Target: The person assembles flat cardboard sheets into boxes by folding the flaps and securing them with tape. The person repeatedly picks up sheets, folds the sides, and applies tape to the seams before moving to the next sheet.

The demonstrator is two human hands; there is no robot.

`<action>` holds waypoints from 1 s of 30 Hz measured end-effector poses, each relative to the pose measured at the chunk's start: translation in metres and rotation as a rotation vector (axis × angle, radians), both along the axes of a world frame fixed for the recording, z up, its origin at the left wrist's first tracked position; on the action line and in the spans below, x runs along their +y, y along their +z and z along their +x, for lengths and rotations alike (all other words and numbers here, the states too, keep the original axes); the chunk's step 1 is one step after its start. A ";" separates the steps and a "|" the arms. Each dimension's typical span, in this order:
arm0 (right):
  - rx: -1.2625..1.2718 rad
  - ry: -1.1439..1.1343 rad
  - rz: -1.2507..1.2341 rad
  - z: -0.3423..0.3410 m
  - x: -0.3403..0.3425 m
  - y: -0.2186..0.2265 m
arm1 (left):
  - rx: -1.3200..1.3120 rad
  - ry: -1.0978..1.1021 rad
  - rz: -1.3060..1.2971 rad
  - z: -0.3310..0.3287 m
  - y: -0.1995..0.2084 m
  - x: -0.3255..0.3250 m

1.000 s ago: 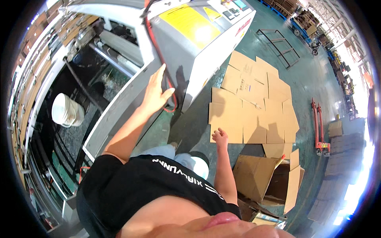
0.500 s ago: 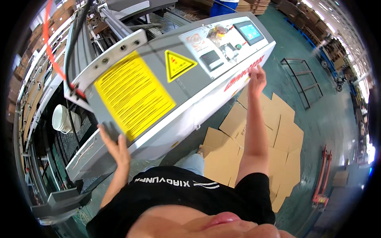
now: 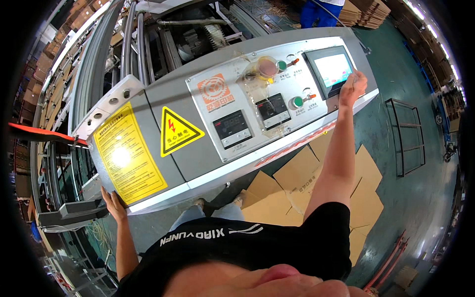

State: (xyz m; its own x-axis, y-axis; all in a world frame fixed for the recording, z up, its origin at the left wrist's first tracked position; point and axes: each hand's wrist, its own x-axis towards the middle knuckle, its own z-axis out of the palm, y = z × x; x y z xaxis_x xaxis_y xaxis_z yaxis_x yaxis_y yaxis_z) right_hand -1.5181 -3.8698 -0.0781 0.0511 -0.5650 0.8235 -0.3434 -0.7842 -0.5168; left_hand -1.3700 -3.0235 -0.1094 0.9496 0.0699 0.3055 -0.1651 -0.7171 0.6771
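My right hand [image 3: 353, 89] is at the lower right corner of a lit touchscreen [image 3: 332, 69]. Its fingers are curled, with a fingertip at the screen's edge, and nothing shows in them. The screen sits in a silver control panel [image 3: 237, 110] on a long grey and white machine housing [image 3: 180, 163]. Left of it on the panel are two green buttons, the nearer one [image 3: 297, 102] below the other, and two small black displays, one being the left display [image 3: 232, 129]. My left hand [image 3: 115, 205] rests open, fingers apart, on the housing's left end beside a yellow label [image 3: 131, 156].
Flattened cardboard [image 3: 292, 185] lies on the floor beyond the housing's near edge. A dark metal frame [image 3: 406, 136] stands to the right, with a red pallet jack [image 3: 388, 265] nearer. Metal rollers [image 3: 141, 47] lie behind the housing. A person in blue trousers [image 3: 319, 14] stands at the far side.
My right hand has moved from the housing's front edge up to the touchscreen. My left hand stays at the left end, now lower in view. The view has shifted, and the screen now shows a mostly white page.
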 end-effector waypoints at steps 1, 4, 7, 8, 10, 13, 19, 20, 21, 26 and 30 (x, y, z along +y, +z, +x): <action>0.042 0.026 -0.070 -0.001 -0.006 -0.003 | 0.020 -0.005 -0.022 0.003 -0.001 0.003; 0.160 0.035 -0.061 0.001 -0.009 -0.007 | 0.127 0.047 -0.028 0.003 -0.007 0.015; 0.186 0.008 0.011 0.003 -0.018 -0.012 | 0.124 0.044 0.001 0.006 -0.008 0.017; 0.198 -0.014 0.016 0.001 -0.018 -0.013 | 0.130 0.042 -0.002 0.008 -0.007 0.017; 0.151 -0.025 -0.019 0.001 -0.019 -0.009 | 0.133 0.039 0.024 0.009 -0.005 0.014; -0.021 -0.119 -0.171 -0.008 -0.002 -0.002 | 0.039 -0.010 -0.126 0.010 -0.006 0.002; -0.387 -0.489 0.062 -0.096 0.069 -0.132 | 0.078 -0.048 -0.263 0.007 -0.002 -0.005; -0.534 -0.256 0.417 -0.108 0.117 -0.164 | 0.104 -0.023 -0.178 0.000 0.005 -0.007; -0.149 -0.297 0.642 -0.128 0.174 -0.198 | 0.284 0.068 -0.207 -0.009 0.030 -0.020; 0.588 0.074 1.095 -0.163 0.495 -0.345 | 0.243 -0.182 -0.358 0.001 0.028 -0.012; 0.917 1.083 1.503 -0.080 0.695 -0.349 | 0.165 -0.490 -0.514 -0.007 0.005 0.025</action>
